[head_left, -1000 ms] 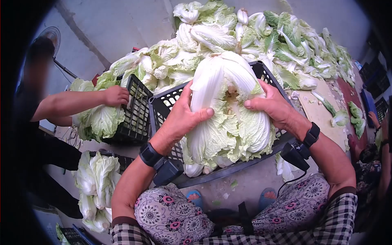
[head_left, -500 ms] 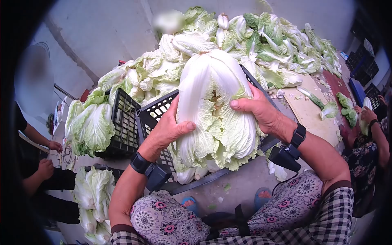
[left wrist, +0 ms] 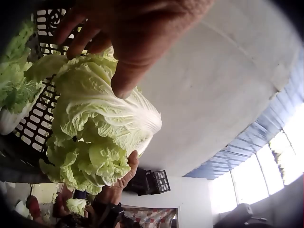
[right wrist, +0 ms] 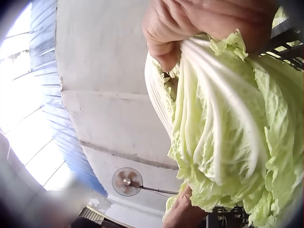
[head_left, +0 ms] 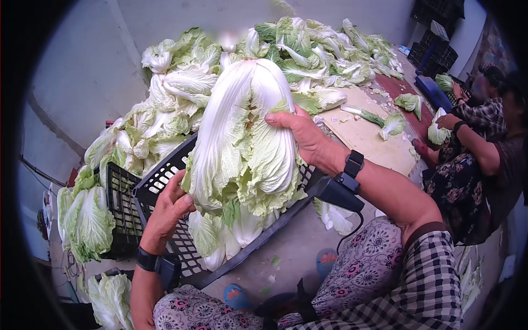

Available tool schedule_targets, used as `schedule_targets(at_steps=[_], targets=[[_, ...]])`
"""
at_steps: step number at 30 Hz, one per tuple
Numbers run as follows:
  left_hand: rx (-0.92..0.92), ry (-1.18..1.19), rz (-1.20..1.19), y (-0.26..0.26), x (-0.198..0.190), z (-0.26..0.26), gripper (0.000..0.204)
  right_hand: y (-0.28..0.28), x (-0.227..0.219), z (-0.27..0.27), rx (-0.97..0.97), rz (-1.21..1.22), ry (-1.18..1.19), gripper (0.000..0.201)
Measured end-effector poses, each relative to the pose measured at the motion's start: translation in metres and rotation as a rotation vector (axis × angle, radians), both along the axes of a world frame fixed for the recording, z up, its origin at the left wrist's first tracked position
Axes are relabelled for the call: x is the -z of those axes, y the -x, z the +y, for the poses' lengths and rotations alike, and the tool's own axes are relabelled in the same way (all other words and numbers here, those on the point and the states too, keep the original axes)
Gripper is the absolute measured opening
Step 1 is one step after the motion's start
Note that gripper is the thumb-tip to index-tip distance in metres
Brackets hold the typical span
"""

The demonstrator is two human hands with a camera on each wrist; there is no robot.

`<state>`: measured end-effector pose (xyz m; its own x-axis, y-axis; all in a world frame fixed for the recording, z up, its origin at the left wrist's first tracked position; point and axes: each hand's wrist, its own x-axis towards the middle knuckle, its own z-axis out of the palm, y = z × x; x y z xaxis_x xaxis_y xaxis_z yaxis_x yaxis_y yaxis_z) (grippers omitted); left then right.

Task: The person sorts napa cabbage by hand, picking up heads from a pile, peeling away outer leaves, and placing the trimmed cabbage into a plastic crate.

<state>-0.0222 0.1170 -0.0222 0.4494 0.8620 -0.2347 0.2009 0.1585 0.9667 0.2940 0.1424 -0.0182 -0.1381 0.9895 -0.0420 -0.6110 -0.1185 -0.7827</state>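
A large napa cabbage (head_left: 242,137), its stem end up and leafy end down, is held above a black crate (head_left: 181,247). My right hand (head_left: 305,135) grips its right side, thumb across the front leaves; the right wrist view shows that hand (right wrist: 209,23) on the cabbage (right wrist: 223,123). At the lower left edge of the leaves is my left hand (head_left: 165,212), fingers loosely bent. In the left wrist view the left hand (left wrist: 142,38) has fingers spread beside the cabbage (left wrist: 104,109); whether it touches is hard to tell. More cabbages (head_left: 242,228) lie inside the crate.
Behind the crate lies a big heap of cabbages (head_left: 187,82). A second black crate (head_left: 122,203) stands at the left with cabbage beside it (head_left: 88,223). A pale board (head_left: 368,137) with loose leaves lies at the right, near two other people (head_left: 484,154).
The view has swung to the right. My left hand has come off the cabbage's side to its lower left edge, while my right hand still grips it. The person at the left has left the view.
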Motion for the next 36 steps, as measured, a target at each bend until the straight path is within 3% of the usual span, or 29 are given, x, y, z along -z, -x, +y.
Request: schedule_targets(at_steps=[3, 6, 10, 11, 14, 20, 21, 23, 24, 25, 27, 30, 34, 36], targets=[[-0.039, -0.028, 0.087, 0.0, -0.004, 0.002, 0.093, -0.004, 0.004, 0.003, -0.021, 0.018, -0.01, 0.047], [-0.107, -0.199, 0.083, -0.004, -0.002, 0.002, 0.101, -0.002, 0.006, 0.001, -0.045, -0.006, -0.001, 0.049], [0.011, -0.288, 0.148, -0.008, 0.007, 0.012, 0.102, 0.003, 0.003, -0.001, 0.001, -0.039, 0.034, 0.053], [0.053, -0.284, 0.125, -0.01, 0.009, 0.011, 0.09, -0.001, 0.004, 0.003, 0.019, -0.038, 0.017, 0.05], [0.077, -0.233, 0.11, -0.012, 0.006, 0.008, 0.087, -0.019, -0.002, 0.008, 0.071, 0.025, 0.029, 0.045], [-0.009, -0.106, 0.048, 0.012, 0.02, 0.011, 0.055, -0.072, -0.008, 0.041, 0.182, 0.252, -0.081, 0.038], [-0.02, -0.092, 0.036, 0.01, 0.018, 0.012, 0.054, -0.089, -0.017, 0.059, 0.195, 0.219, -0.13, 0.04], [-0.011, -0.068, 0.038, 0.008, 0.017, 0.009, 0.054, -0.138, -0.016, 0.108, 0.251, 0.079, -0.349, 0.073], [-0.001, -0.072, 0.036, 0.009, 0.018, 0.009, 0.054, -0.158, -0.007, 0.114, 0.471, -0.046, -0.113, 0.092], [0.024, -0.051, 0.028, 0.01, 0.017, 0.008, 0.053, -0.157, 0.0, 0.106, 0.677, -0.253, 0.106, 0.098], [0.074, -0.064, 0.007, 0.011, 0.018, 0.008, 0.05, -0.187, 0.053, 0.103, 0.584, -0.63, 0.272, 0.081], [0.089, -0.028, 0.065, 0.015, 0.026, 0.007, 0.046, -0.174, 0.068, 0.079, 0.408, -0.828, 0.39, 0.051], [0.136, 0.038, 0.107, 0.016, 0.041, 0.006, 0.049, -0.121, 0.053, 0.068, 0.46, -0.905, 0.053, 0.03], [0.243, -0.011, 0.165, 0.015, 0.044, 0.005, 0.046, -0.085, 0.041, 0.062, 0.328, -1.062, -0.162, 0.032]])
